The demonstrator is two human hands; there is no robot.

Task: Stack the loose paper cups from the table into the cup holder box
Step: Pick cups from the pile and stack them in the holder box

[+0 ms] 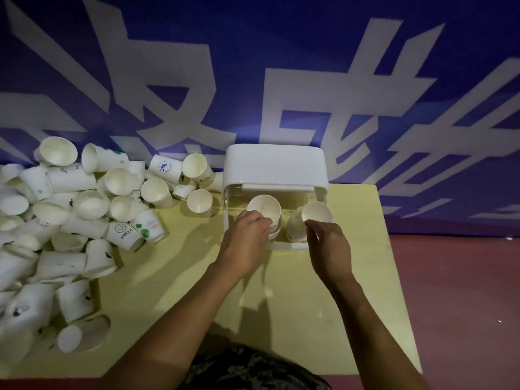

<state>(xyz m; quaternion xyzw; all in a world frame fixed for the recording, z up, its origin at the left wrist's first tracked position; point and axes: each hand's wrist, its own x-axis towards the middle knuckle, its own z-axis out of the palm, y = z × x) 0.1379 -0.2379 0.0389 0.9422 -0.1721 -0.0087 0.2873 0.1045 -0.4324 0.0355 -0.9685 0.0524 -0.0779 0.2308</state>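
A white cup holder box (274, 166) with a clear front stands at the back of the yellow table (183, 277). Two cup stacks sit in its open front. My left hand (247, 240) grips the left stack's top cup (264, 208) by its side. My right hand (329, 249) pinches the near rim of the right stack's top cup (316, 212). A large heap of loose white paper cups (70, 220) covers the table's left side, several printed, one reading HELLO (125, 233).
A blue wall banner with big white characters (281, 80) rises right behind the table. The table's right edge (394, 263) drops to a dark red floor (464, 305). Patterned clothing (247, 370) shows at the near edge.
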